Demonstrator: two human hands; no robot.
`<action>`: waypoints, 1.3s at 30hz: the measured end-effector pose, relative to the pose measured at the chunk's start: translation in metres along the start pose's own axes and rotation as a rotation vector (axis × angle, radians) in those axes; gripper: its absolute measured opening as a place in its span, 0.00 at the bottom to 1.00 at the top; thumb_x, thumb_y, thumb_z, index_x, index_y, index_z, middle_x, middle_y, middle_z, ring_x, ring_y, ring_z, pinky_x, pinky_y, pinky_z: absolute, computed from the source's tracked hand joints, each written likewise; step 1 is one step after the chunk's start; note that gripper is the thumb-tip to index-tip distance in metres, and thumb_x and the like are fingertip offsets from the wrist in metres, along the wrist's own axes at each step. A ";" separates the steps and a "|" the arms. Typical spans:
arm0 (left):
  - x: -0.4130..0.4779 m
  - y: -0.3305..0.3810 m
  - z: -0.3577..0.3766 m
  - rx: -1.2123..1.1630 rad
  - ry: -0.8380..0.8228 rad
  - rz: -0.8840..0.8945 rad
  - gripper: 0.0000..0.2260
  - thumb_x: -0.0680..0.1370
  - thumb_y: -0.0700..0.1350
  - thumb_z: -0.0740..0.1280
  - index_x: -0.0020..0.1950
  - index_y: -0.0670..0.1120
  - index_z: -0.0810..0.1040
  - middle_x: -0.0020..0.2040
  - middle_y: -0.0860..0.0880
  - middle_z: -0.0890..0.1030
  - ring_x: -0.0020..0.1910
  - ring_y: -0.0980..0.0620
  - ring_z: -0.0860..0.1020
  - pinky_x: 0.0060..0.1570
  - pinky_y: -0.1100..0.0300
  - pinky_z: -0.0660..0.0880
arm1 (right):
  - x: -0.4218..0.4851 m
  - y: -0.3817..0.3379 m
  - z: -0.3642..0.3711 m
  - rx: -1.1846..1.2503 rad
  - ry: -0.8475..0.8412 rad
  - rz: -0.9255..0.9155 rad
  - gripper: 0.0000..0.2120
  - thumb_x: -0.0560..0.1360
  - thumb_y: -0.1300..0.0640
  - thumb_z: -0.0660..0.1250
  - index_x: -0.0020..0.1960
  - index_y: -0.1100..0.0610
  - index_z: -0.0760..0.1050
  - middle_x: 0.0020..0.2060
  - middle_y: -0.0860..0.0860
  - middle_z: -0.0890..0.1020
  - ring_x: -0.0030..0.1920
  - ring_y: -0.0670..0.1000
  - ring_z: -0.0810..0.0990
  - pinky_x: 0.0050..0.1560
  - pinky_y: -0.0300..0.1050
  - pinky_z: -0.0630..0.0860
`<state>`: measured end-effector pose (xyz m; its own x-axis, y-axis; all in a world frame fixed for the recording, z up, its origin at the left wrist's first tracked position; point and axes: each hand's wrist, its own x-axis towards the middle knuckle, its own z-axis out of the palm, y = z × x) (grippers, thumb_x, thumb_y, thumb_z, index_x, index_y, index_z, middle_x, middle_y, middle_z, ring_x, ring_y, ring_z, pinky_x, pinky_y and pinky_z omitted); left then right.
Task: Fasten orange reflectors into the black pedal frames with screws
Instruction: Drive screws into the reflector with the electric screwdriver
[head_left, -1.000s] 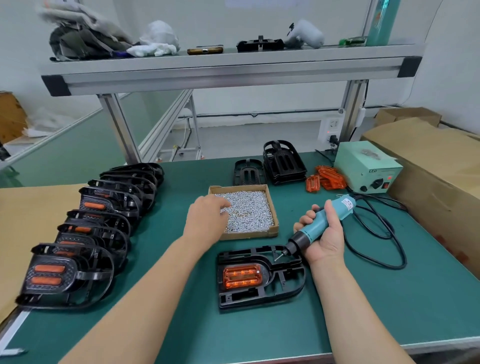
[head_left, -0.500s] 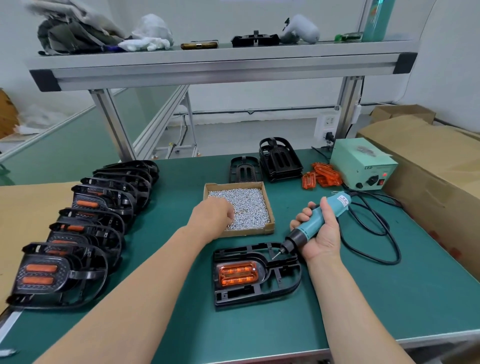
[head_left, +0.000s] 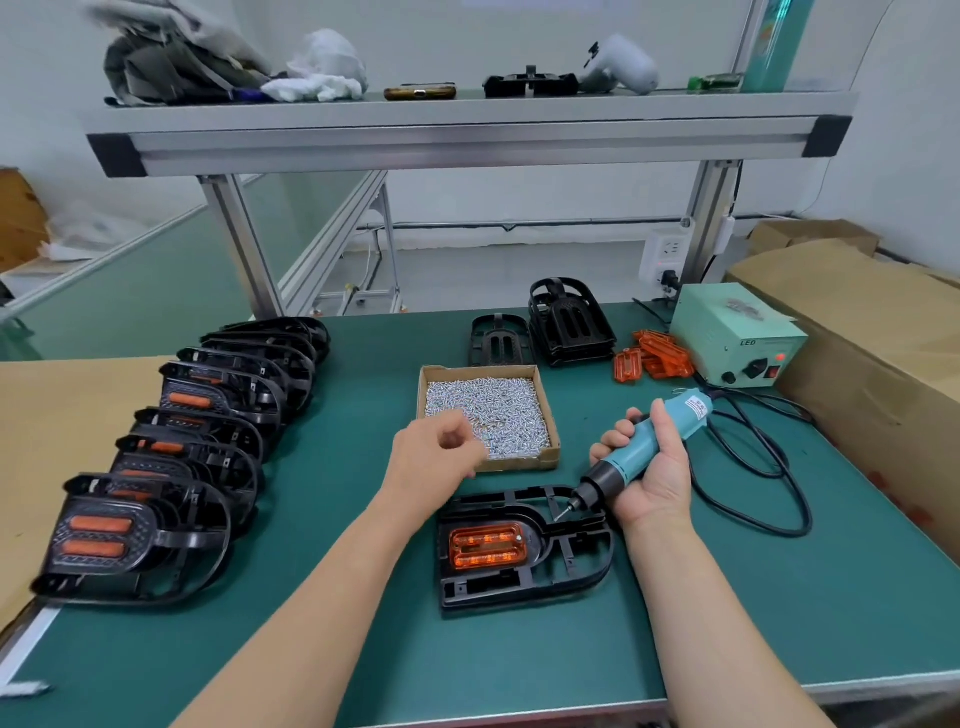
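Left hand: fingertips motion-blurred; whether they pinch a screw cannot be told.
Screws: too small to tell apart singly.
Screwdriver: mid-barrel covered by the gripping right hand; label print unreadable.
Finished pedals, 9 o'clock: each overlaps the one behind; nearest blurred.
Carton, 3 o'clock: cut off by the right edge.

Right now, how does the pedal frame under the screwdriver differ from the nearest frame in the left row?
The centre frame, by the screwdriver tip, lies flat and alone on the mat; the nearest row frame sits in an overlapping row. The centre frame shows its reflector as one bright ribbed block; the row frame shows two duller orange bars in a black face. Both are black with orange inserts.
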<state>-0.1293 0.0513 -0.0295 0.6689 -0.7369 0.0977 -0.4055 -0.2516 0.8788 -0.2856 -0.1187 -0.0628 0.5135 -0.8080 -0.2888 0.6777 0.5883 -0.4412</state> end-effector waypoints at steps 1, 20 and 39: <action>-0.006 -0.002 0.000 -0.061 0.013 -0.030 0.08 0.72 0.40 0.65 0.33 0.46 0.74 0.33 0.47 0.82 0.31 0.56 0.79 0.34 0.65 0.73 | 0.000 0.000 0.000 0.003 -0.001 0.003 0.13 0.78 0.45 0.69 0.43 0.54 0.74 0.32 0.46 0.73 0.27 0.44 0.71 0.35 0.38 0.66; -0.068 0.000 0.006 -0.550 -0.083 -0.163 0.06 0.72 0.30 0.73 0.41 0.38 0.79 0.36 0.41 0.82 0.35 0.50 0.82 0.38 0.62 0.79 | -0.023 0.008 0.031 -0.013 0.020 -0.038 0.11 0.77 0.47 0.70 0.42 0.53 0.74 0.31 0.45 0.74 0.26 0.44 0.72 0.30 0.37 0.67; -0.078 0.015 0.022 -0.719 -0.055 -0.226 0.06 0.72 0.32 0.74 0.39 0.41 0.80 0.40 0.38 0.84 0.39 0.45 0.84 0.44 0.58 0.82 | -0.032 0.015 0.035 -0.008 0.071 -0.044 0.10 0.76 0.48 0.71 0.42 0.53 0.74 0.31 0.45 0.75 0.27 0.44 0.72 0.31 0.37 0.67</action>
<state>-0.2014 0.0908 -0.0344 0.6476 -0.7511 -0.1284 0.2573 0.0570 0.9646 -0.2731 -0.0828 -0.0308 0.4446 -0.8332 -0.3289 0.6941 0.5525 -0.4615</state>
